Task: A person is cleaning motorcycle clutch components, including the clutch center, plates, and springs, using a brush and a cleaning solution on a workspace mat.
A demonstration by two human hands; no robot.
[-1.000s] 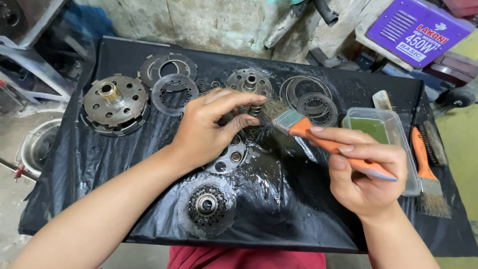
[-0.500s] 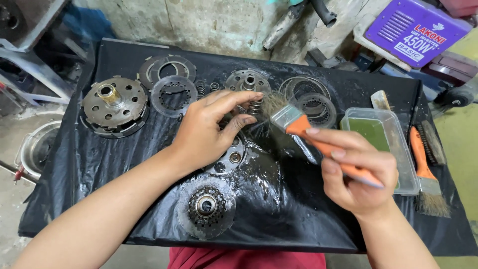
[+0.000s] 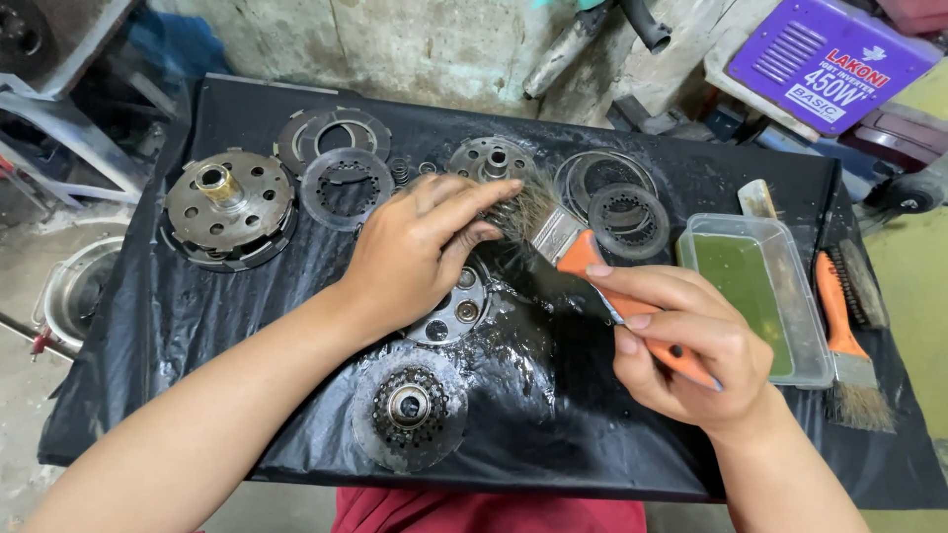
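Nearest: round toothed clutch hub of dark oily metal (image 3: 410, 410) on wet black plastic sheet (image 3: 553, 415), untouched. Right hand (image 3: 681, 345) closed round orange handle of flat paintbrush (image 3: 573, 255); compared with half a second before, brush drawn slightly rightward, bristles remained against part under left fingers. Left hand (image 3: 420, 252) curled over small perforated steel disc (image 3: 456, 308), pinning it; grip unchanged. Scrubbing evidently mid-stroke. Farther: clear rectangular tub of green liquid (image 3: 750, 286), large drum-shaped clutch housing (image 3: 229, 207).
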